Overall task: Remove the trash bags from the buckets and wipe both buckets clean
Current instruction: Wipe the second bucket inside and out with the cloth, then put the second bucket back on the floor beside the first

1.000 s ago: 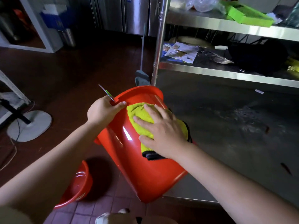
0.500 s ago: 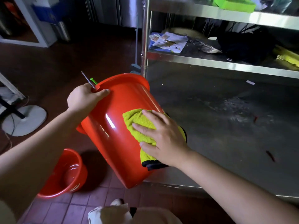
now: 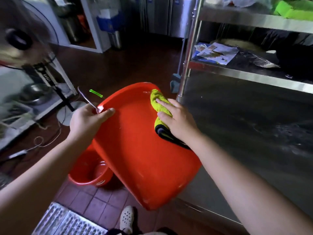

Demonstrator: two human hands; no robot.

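Observation:
A red bucket (image 3: 140, 150) lies tilted against the front edge of the steel table (image 3: 245, 126), its mouth pointing away from me. My left hand (image 3: 88, 118) grips its rim on the left, where the wire handle with a green grip (image 3: 95, 93) sticks up. My right hand (image 3: 176, 122) presses a yellow-green cloth with a black edge (image 3: 160, 103) flat on the bucket's outer wall near the rim. A second red bucket (image 3: 90, 170) stands upright on the floor below. No trash bag is visible in either bucket.
The steel rack's post (image 3: 187, 53) rises just behind the bucket; its shelf holds papers (image 3: 215, 51) and dark items. A fan on a stand (image 3: 20, 39) is at the left, with cables on the floor. A floor grate (image 3: 67, 221) and my shoe (image 3: 127, 217) are below.
My right hand has slid the cloth up the bucket's wall from the middle toward the rim. The bucket has tipped flatter, and my view has swung left and down.

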